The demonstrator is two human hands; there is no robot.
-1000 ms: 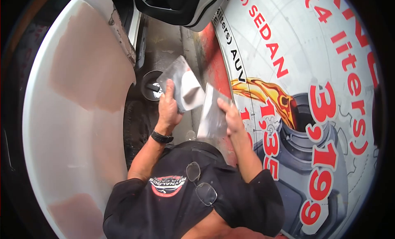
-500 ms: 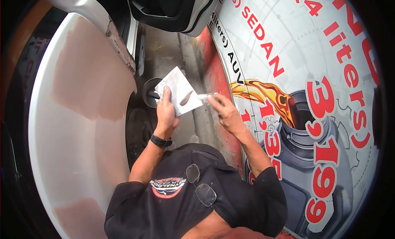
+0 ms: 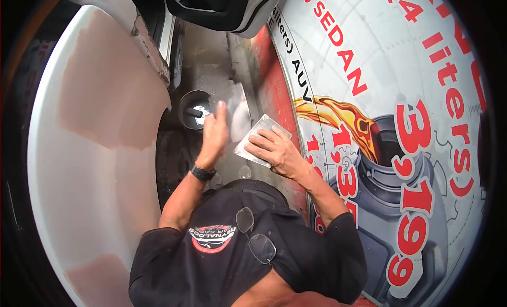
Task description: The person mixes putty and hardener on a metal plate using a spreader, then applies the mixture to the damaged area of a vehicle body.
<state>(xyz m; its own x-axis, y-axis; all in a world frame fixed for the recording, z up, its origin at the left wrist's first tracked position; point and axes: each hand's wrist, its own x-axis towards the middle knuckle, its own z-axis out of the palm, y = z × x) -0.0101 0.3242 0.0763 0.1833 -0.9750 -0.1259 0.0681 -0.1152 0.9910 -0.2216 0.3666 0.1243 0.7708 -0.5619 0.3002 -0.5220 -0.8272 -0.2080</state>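
Observation:
My left hand, thumb raised, grips a silvery square mixing board, which is tilted and smeared by motion. Just to its right, my right hand is closed on a thin, flat metal spreader. Its fingers lie across the spreader's broad face, with the thumb hidden behind. The spreader's left corner comes close to the board's lower edge. Beyond my left hand sits a dark round container with a dark handle and something whitish inside.
A white car panel with brownish-pink patches curves along my left. At the top hangs an open car door. A large printed banner lines the right side, beside a red-painted ledge. A tyre shows under the panel.
The board has tilted away and now shows narrower and blurred. My right hand has moved slightly down, turning the spreader so its broad face shows.

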